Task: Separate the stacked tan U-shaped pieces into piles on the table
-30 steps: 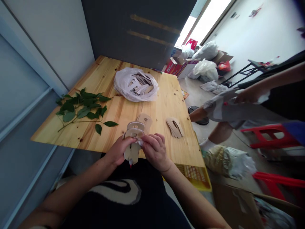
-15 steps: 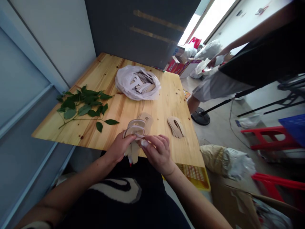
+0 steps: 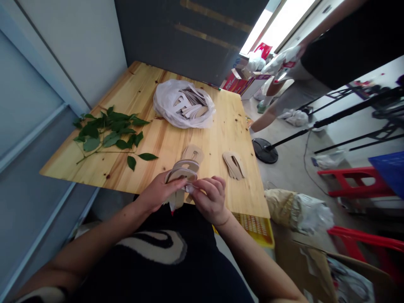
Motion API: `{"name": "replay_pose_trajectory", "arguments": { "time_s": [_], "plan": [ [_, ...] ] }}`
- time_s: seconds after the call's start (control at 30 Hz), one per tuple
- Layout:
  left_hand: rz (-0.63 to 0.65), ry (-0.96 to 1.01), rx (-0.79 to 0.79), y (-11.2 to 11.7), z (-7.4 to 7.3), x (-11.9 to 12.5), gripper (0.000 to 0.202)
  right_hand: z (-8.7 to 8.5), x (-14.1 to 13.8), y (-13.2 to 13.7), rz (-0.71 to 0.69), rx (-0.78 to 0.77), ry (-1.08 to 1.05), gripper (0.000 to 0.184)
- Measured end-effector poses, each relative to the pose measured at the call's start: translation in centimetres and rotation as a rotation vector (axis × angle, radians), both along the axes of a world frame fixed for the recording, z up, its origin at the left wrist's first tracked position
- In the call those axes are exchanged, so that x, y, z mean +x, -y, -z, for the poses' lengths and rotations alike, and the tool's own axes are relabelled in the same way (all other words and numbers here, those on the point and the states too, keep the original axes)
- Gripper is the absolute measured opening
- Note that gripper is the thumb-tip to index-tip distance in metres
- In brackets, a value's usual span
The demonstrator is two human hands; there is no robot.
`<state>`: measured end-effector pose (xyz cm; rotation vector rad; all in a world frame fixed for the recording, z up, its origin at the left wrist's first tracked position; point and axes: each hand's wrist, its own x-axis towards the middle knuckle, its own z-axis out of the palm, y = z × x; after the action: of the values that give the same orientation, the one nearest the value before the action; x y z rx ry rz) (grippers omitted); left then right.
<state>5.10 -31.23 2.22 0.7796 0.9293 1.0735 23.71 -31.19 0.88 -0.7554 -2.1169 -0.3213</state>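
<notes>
A pale pine tabletop [image 3: 142, 101] fills a corner between a grey wall and a dark panel, with clutter on the floor to the right. It carries one leafy branch [image 3: 107, 134], one white bag [image 3: 184, 105] of cardboard pieces, a fanned pile [image 3: 234, 165] and a second pile [image 3: 195, 151]. At the near edge, the left hand [image 3: 156, 194] curls around a stack of cutouts [image 3: 182, 174], and the right hand [image 3: 210, 198] pinches its front. That grip is unchanged, but the standing person [image 3: 318, 59] is now farther off.
</notes>
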Motion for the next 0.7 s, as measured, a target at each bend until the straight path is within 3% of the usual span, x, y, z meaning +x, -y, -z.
{"name": "replay_pose_trajectory", "arguments": {
  "time_s": [0.2,0.47,0.7],
  "plan": [
    [0.068,-0.025,-0.046,0.1,0.1,-0.1,0.028,0.3,0.1,-0.1,-0.073,0.014,-0.008,0.016],
    [0.036,-0.065,-0.049,0.2,0.1,0.3,0.027,-0.5,0.8,0.2,-0.151,0.037,0.042,0.019],
    [-0.020,-0.047,-0.088,0.4,0.2,0.6,0.022,-0.5,0.9,1.0,-0.135,0.014,0.071,0.021]
  ]
}}
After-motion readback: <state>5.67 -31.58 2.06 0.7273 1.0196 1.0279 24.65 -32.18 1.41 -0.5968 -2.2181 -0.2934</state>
